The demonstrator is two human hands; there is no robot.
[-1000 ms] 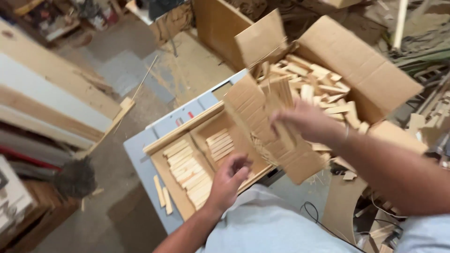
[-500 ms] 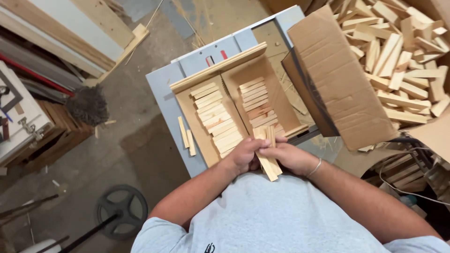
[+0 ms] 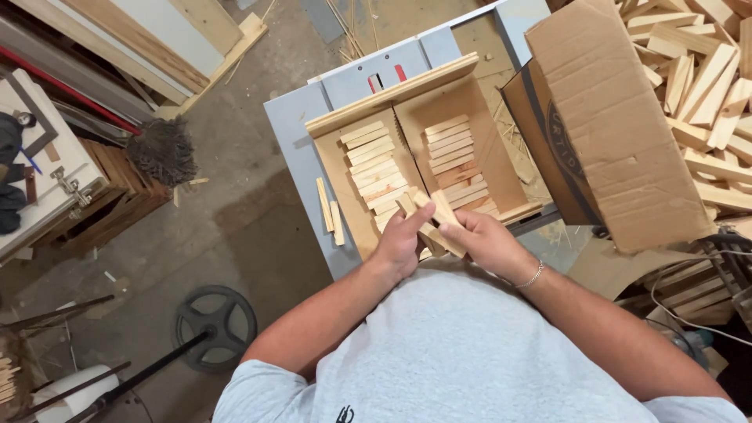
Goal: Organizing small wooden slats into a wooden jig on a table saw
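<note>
Between left hand (image 3: 401, 244) and right hand (image 3: 484, 239), both pinching, a small bundle of flat pale wooden slats (image 3: 433, 222); beyond them, two neat slat rows in one wooden tray (image 3: 392, 98).

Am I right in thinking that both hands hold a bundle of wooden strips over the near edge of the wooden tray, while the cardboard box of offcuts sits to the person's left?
Not quite: the head view shows the cardboard box to the person's right. The rest stands: left hand and right hand hold the wooden strips over the wooden tray.
</note>
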